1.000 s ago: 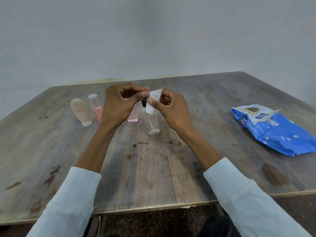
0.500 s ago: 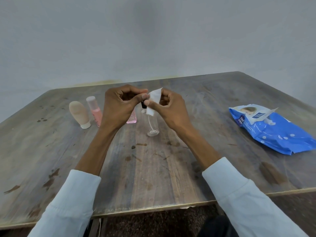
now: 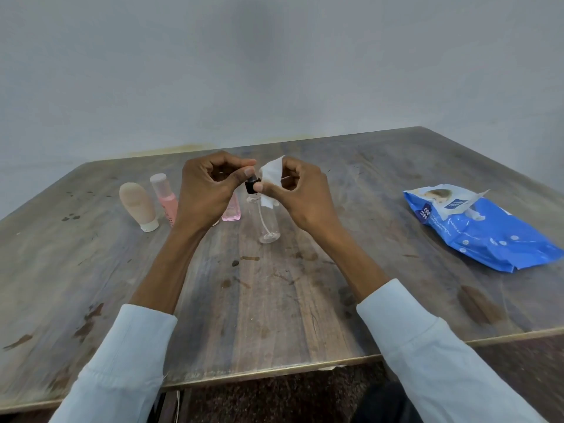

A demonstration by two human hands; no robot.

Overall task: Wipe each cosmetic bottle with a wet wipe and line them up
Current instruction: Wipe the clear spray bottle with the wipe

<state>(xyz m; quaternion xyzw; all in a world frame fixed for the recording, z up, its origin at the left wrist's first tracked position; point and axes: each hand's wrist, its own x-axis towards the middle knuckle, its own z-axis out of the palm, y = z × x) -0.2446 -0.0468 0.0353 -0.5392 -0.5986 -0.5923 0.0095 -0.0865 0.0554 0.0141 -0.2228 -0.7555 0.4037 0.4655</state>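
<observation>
The only readable print was on the blue wipes pack (image 3: 482,233) lying on the counter (image 3: 274,300). Its dark blue logo patch at the near left corner read "mee mee", and a smaller patch on the lifted white flap carried the same two words. Finer lines of print below the logo were too small to read.

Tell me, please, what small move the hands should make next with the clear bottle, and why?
Probably slide the wet wipe down the clear bottle: the right hand holds it at the black cap, which the left hand pinches; the body below is uncovered.
</observation>
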